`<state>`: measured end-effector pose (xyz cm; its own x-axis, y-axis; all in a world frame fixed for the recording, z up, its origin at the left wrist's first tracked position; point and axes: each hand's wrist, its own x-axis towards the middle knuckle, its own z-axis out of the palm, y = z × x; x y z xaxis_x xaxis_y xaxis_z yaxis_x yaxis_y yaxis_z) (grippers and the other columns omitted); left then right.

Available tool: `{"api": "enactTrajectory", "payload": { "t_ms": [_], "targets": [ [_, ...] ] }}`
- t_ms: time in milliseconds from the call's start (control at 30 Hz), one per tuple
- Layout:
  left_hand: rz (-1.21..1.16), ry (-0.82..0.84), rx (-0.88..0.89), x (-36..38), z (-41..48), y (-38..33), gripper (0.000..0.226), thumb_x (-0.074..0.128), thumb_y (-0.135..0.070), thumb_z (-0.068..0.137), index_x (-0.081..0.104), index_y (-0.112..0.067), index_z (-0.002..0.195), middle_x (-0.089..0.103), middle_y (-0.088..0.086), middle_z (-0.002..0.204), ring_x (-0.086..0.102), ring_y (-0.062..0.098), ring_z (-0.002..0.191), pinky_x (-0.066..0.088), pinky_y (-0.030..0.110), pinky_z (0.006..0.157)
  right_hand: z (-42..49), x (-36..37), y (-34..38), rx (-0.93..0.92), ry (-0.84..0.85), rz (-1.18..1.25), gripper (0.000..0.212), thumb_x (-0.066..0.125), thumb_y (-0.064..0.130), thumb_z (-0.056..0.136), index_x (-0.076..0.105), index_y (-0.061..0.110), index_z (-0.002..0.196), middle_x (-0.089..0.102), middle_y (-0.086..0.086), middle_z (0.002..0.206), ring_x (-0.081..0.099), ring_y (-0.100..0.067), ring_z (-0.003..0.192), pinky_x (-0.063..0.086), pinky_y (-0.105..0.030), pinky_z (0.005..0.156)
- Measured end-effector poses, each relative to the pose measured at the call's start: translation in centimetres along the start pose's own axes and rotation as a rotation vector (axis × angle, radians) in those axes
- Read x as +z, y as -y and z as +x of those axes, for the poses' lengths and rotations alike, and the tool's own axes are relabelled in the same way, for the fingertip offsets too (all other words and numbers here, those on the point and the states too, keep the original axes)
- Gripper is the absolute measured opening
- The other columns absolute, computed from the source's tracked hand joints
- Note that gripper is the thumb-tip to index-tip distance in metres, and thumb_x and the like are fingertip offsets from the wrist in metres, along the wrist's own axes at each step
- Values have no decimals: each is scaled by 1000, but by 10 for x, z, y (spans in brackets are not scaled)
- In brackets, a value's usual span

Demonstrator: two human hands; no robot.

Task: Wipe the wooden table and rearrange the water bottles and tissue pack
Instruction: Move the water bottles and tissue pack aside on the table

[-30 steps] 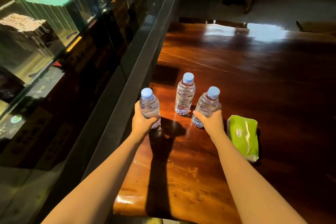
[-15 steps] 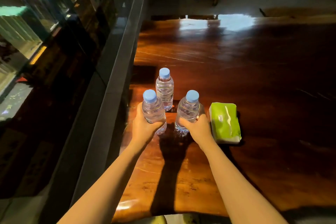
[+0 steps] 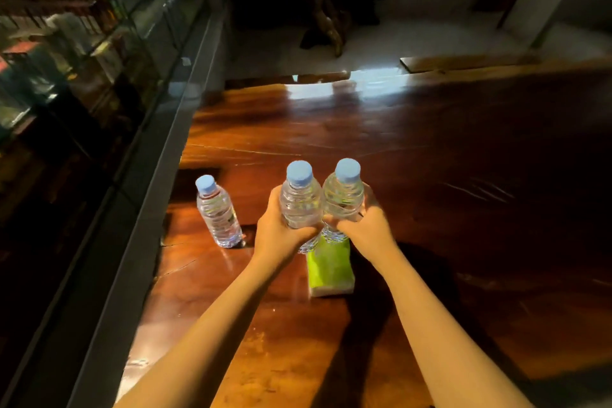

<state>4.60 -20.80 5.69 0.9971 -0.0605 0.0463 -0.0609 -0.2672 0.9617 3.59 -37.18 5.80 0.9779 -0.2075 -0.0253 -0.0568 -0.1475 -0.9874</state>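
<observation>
Above a glossy wooden desk [image 3: 430, 149], left hand [image 3: 281, 232] and right hand [image 3: 367, 228], fingers wrapped round two raised water bottles [image 3: 299, 200] [image 3: 342, 197], green tissue pack [image 3: 328, 270] beneath, third bottle [image 3: 217, 212] standing left.

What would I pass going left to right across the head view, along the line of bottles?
Glass cabinet → grey ledge → lone bottle standing on the table → left hand holding a bottle → right hand holding another bottle.

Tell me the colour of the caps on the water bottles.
Light blue, on all three water bottles; clearest in the head view.
</observation>
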Motion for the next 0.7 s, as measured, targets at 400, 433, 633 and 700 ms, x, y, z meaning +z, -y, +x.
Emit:
{"api": "enactTrajectory", "payload": {
  "t_ms": [400,433,633,700],
  "targets": [
    [-18,137,-65,186,40,-15,67,76,-37,51,45,-43,110,68,-14,101,66,8,93,53,28,82,58,-174,-58,132,-27,-120,55,81,8,66,56,29,111,71,0,104,68,-19,99,52,-48,94],
    [-11,144,-69,198,44,-12,67,76,-35,53,44,-42,111,66,-15,102,66,8,93,52,24,80,64,-182,-66,144,-29,-114,60,81,9,66,53,26,116,71,0,106,67,-19,100,52,-48,95],
    [17,166,-93,249,70,13,66,78,-33,59,42,-39,114,65,-10,106,65,10,96,53,30,84,95,-209,-122,188,-65,-112,68,82,8,67,49,21,125,69,-4,110,66,-20,103,52,-46,96],
    [43,163,-91,257,80,22,65,78,-34,61,42,-39,114,64,-11,107,65,11,97,53,33,86,104,-214,-134,182,-67,-99,70,82,8,66,48,24,125,68,5,106,65,-16,103,53,-39,94]
  ]
}}
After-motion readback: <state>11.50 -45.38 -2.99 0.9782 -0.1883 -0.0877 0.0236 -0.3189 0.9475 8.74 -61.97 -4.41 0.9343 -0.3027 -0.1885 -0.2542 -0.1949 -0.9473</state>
